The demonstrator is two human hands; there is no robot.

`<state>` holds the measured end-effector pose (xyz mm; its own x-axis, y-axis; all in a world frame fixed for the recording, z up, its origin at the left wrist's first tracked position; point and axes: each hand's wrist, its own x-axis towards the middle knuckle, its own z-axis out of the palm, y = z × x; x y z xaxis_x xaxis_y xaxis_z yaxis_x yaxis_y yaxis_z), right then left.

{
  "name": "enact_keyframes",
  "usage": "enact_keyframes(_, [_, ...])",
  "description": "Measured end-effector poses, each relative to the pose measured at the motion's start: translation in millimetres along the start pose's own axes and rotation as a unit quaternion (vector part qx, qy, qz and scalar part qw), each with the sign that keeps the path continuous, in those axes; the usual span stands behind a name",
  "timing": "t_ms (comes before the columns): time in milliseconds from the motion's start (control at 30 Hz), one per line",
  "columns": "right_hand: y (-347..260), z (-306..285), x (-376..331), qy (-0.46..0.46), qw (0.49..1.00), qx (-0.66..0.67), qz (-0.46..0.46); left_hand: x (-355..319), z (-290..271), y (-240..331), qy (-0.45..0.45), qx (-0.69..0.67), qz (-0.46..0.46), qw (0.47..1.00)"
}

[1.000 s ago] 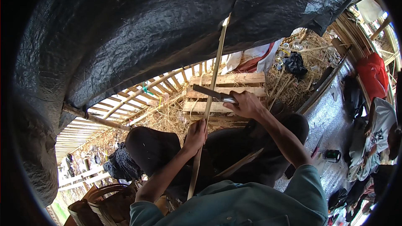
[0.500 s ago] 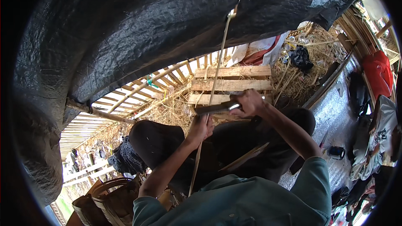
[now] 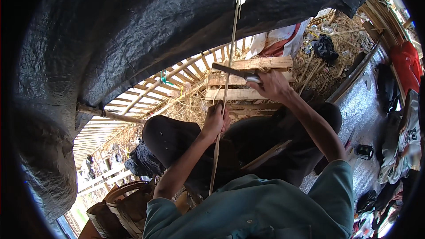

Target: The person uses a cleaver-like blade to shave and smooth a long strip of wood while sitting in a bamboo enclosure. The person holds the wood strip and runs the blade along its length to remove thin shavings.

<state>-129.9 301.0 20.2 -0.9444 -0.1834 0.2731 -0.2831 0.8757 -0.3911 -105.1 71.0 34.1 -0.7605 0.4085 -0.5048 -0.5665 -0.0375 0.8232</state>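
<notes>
A long, thin bamboo strip (image 3: 233, 35) slants up from my torso, past my lap and toward the dark sheet. My left hand (image 3: 214, 120) is closed around it just above my knees. In my right hand (image 3: 273, 86) is a knife with a broad dark blade (image 3: 230, 70), its handle mostly covered by my fingers. The blade lies crosswise at the strip, above my left hand; whether it touches is hard to tell. Over my dark-trousered lap rests another pale strip (image 3: 268, 154).
Wooden slats (image 3: 248, 63) lie ahead over straw. A black plastic sheet (image 3: 146, 31) hangs low above. Woven baskets (image 3: 128, 208) stand at lower left. To the right are a silvery mat (image 3: 361, 119), a small dark device (image 3: 365, 152), a red bag (image 3: 405, 64) and a black plastic bag (image 3: 325, 48).
My right hand has moved the knife up along the strip, away from my left hand. My left hand still grips the strip. The whole view has shifted slightly.
</notes>
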Motion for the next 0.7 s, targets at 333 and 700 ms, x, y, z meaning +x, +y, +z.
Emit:
enact_keyframes(333, [-7, 6, -3, -0.065, 0.992, 0.046, 0.097, 6, -6, -33, 0.046, 0.191, 0.086, 0.977])
enact_keyframes(700, [4, 9, -12, -0.073, 0.988, -0.081, -0.109, 10, -23, -54, 0.084, 0.351, 0.172, 0.917])
